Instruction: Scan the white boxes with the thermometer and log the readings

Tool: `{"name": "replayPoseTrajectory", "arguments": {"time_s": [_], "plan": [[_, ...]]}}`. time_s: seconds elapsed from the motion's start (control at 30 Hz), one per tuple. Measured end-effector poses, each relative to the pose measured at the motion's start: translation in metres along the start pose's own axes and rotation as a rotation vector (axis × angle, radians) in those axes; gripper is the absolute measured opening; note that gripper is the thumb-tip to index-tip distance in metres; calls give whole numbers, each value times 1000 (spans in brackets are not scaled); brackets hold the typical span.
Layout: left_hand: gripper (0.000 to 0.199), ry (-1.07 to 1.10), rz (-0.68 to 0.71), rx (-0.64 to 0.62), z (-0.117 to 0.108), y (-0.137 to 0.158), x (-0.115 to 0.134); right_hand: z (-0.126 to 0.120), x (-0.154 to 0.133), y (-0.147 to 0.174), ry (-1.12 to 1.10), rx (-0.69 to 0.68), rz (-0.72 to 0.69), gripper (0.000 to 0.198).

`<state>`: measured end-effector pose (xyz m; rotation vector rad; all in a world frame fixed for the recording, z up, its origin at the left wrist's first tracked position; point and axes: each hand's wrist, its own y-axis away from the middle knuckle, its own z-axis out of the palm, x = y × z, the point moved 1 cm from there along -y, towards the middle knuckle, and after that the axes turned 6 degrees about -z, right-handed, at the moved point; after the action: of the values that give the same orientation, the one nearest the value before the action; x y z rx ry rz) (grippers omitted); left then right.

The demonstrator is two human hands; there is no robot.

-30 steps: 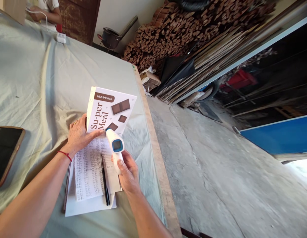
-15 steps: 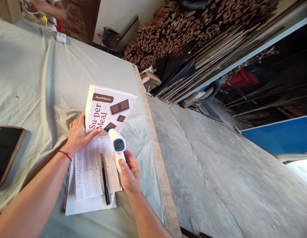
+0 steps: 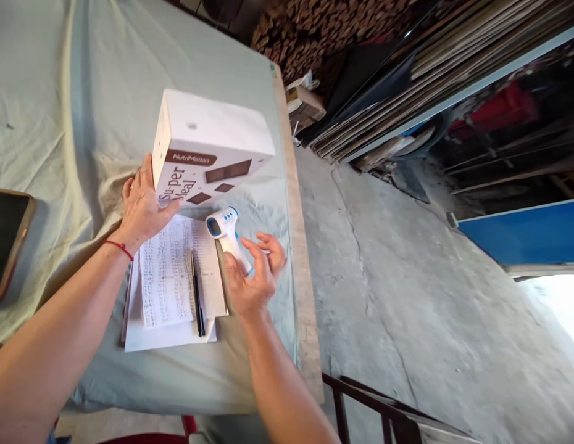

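Your left hand [image 3: 141, 206] steadies the box [image 3: 208, 148] upright on the desk [image 3: 60, 92]; your right hand [image 3: 252, 274], fingers loosely spread, touches the thermometer [image 3: 224, 231] beside the papers [image 3: 169, 277]. Let go gently so it lies flat.

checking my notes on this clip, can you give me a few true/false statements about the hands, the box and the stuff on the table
1. The left hand rests against the white box. True.
2. The right hand grips the pen. False: the pen lies on the papers; the hand is at the thermometer, fingers spread.
3. The box lies flat. False: it stands tilted on the cloth.
4. A phone lies at the left edge. True.
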<state>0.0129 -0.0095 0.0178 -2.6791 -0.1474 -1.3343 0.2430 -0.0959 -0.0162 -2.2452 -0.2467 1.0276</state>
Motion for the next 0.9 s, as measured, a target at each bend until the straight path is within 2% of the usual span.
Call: {"name": "replayPoseTrajectory", "arguments": {"time_s": [0.03,0.1,0.17,0.23,0.37,0.5,0.57,0.63,0.7,0.8,0.9], "plan": [[93,-4,6,15,1,0,0,-1,-5,2,-36,-48,-42,19],[105,-18,3,37,4,-2,-2,0,-15,7,-118,-231,-91,19],[113,-24,-10,38,7,-3,-4,4,-22,15,-138,-391,-75,23],[114,-28,-13,36,9,-5,-6,6,-25,20,-114,-434,-32,25],[103,5,-7,24,10,-5,-8,-1,-25,18,-243,-403,46,28],[98,58,-9,24,7,-3,-6,-9,-25,8,-463,-216,162,29],[99,40,-10,26,6,-3,-4,-8,-25,5,-542,-124,161,30],[100,18,-10,25,6,-3,-3,-6,-24,7,-524,-58,156,28],[100,20,-12,24,6,-3,-2,-4,-23,11,-485,-60,194,28],[99,54,-14,26,7,-3,-4,-3,-23,17,-532,-172,275,37],[95,66,-9,25,8,-3,-6,-4,-25,20,-557,-242,342,30]]}}
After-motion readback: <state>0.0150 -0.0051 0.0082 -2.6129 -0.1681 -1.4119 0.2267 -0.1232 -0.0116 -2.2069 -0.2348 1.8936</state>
